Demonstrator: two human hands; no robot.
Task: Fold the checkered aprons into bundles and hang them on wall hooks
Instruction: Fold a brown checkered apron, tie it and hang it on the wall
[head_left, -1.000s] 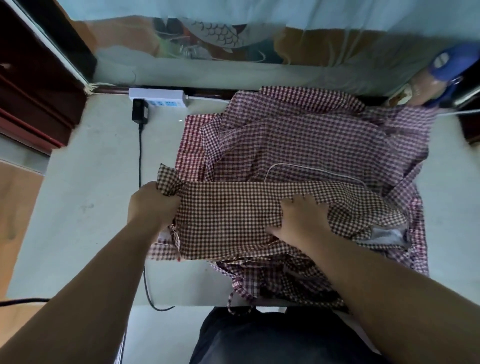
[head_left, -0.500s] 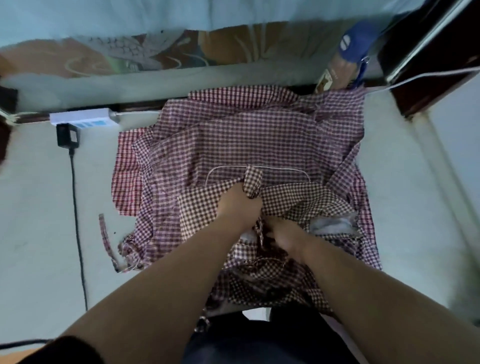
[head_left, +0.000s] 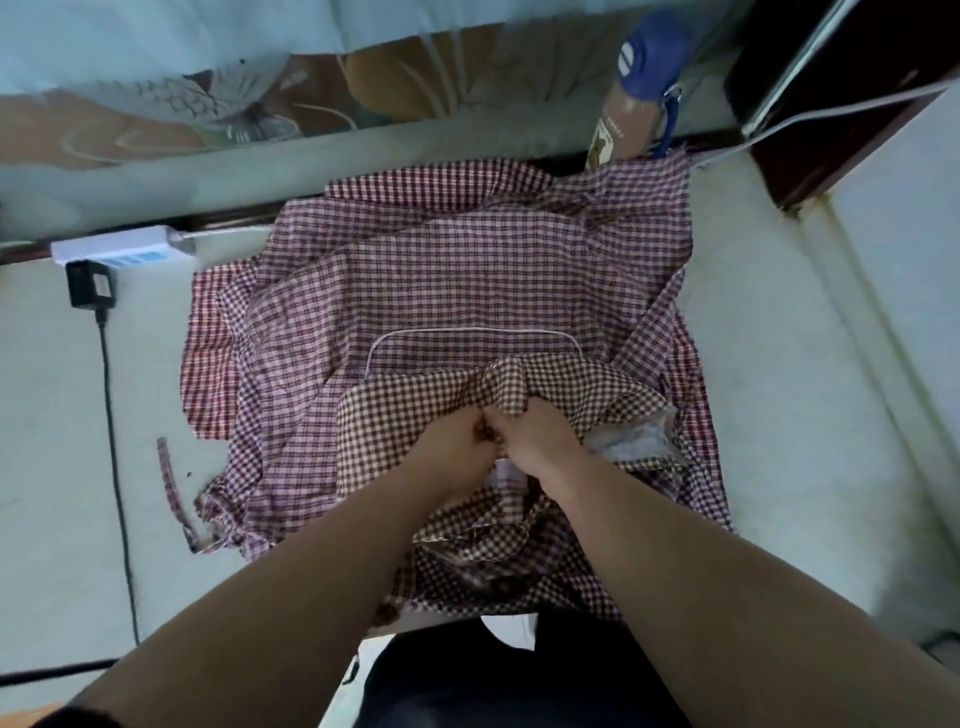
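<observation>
A brown-and-cream checkered apron (head_left: 405, 415) lies half folded on top of a spread pile of maroon checkered aprons (head_left: 467, 270) on a pale table (head_left: 62, 415). My left hand (head_left: 452, 441) and my right hand (head_left: 540, 436) meet at the apron's middle, knuckle to knuckle. Both grip a bunched fold of the brown apron that stands up just beyond the fingers. A loose apron strap (head_left: 169, 478) trails off the pile's left side.
A white power strip (head_left: 122, 249) with a black plug (head_left: 89, 286) and cable sits at the back left. A blue-and-brown object (head_left: 639, 88) leans at the back right by dark wooden furniture (head_left: 841, 93). A patterned wall panel runs behind.
My left hand carried the apron's left end across to the middle. The right hand, first flat on the cloth, now grips the fold beside the left. The view has swung right.
</observation>
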